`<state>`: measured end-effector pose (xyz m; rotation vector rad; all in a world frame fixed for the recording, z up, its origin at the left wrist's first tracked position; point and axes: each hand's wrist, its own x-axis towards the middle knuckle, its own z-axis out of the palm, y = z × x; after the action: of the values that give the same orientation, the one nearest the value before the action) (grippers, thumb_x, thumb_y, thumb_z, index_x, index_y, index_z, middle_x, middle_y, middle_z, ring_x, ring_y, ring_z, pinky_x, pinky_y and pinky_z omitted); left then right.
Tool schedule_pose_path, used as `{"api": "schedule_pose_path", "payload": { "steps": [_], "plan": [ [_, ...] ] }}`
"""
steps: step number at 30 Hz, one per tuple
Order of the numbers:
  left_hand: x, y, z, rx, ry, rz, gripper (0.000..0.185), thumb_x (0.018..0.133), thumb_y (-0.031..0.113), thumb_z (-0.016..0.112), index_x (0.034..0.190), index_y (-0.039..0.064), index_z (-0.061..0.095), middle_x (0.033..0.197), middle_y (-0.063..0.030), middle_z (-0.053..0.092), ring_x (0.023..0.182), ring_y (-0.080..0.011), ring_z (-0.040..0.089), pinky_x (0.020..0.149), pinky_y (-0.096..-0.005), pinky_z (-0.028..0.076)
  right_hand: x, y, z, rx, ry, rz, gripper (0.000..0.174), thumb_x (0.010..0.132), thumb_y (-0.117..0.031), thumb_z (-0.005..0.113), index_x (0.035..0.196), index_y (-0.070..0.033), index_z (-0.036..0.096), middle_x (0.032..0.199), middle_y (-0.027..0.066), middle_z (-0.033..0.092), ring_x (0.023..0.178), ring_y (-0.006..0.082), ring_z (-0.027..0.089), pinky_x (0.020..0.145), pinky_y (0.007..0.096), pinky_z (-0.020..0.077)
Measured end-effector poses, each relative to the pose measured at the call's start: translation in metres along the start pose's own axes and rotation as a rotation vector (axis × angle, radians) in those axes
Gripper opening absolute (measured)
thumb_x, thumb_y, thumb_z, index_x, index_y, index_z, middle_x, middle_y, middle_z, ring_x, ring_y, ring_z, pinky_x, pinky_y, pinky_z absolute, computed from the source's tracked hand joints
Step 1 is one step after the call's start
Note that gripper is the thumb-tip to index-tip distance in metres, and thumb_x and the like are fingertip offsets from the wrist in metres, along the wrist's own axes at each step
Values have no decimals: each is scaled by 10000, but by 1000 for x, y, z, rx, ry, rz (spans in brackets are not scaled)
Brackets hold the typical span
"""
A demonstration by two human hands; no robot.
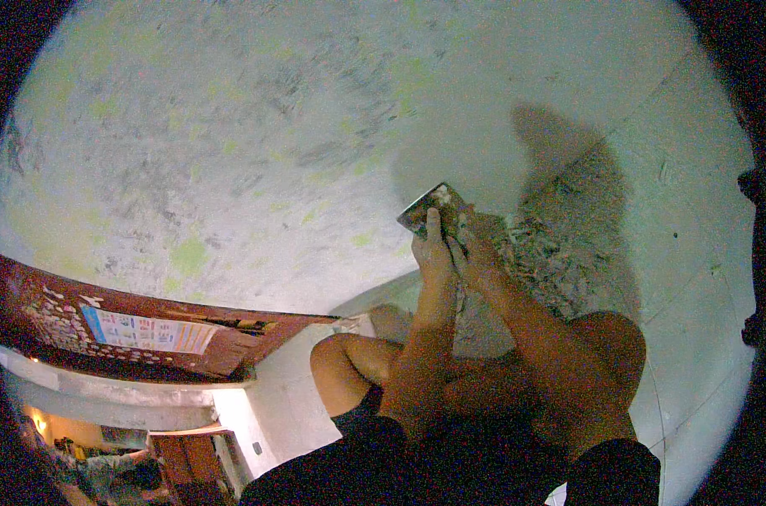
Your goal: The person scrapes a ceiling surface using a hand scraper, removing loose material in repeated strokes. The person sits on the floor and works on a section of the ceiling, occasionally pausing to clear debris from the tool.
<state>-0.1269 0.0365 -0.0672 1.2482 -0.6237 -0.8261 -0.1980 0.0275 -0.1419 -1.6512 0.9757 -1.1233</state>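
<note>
A broad, flat scraper-like tool [426, 205] with a pale straight edge and whitish residue on its face is in both my hands, held close to the patchy wall [231, 126]. My left hand [432, 250] grips its near side, one finger or thumb laid along the face. Beside it, my right hand [477, 250] closes round the tool's right part; dimness hides the exact grip and any handle. The wall shows white, grey and light green patches. Curled scrapings or flakes [541, 269] lie on the floor right of my hands, partly in shadow.
My bent bare legs [351, 364] are below my forearms. Pale tiles [686, 303] cover the floor at right. At left is a worn reddish-brown door or panel [231, 360] with a printed poster [149, 332]. A person [114, 474] appears in the lit area beyond, lower left.
</note>
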Motion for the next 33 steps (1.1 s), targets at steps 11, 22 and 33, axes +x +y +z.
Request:
{"api": "schedule_pose_path", "payload": {
  "steps": [11, 22, 33],
  "plan": [
    [3, 28, 7, 323, 64, 145, 379, 968, 317, 656, 1089, -43, 661, 1012, -108, 712, 872, -202, 645, 795, -330, 507, 13, 4, 9, -298, -25, 57, 429, 949, -184, 573, 1322, 19, 514, 1334, 262, 523, 1237, 436, 493, 1092, 497, 353],
    [-3, 62, 31, 373, 136, 208, 397, 965, 337, 659, 1017, -56, 674, 935, -106, 709, 791, -194, 620, 741, -353, 505, 26, -51, -36, -157, 112, -266, 507, 924, -169, 572, 1373, 19, 433, 1234, 269, 572, 1154, 419, 538, 1028, 465, 415],
    [-4, 20, -28, 219, 138, -16, 356, 956, 313, 679, 1009, -39, 688, 904, -78, 696, 769, -151, 617, 677, -291, 496, -31, -59, -8, 158, -307, 334, 688, 985, -237, 531, 1541, -14, 194, 1411, 332, 466, 1255, 474, 506, 1052, 519, 407]
  ]
}}
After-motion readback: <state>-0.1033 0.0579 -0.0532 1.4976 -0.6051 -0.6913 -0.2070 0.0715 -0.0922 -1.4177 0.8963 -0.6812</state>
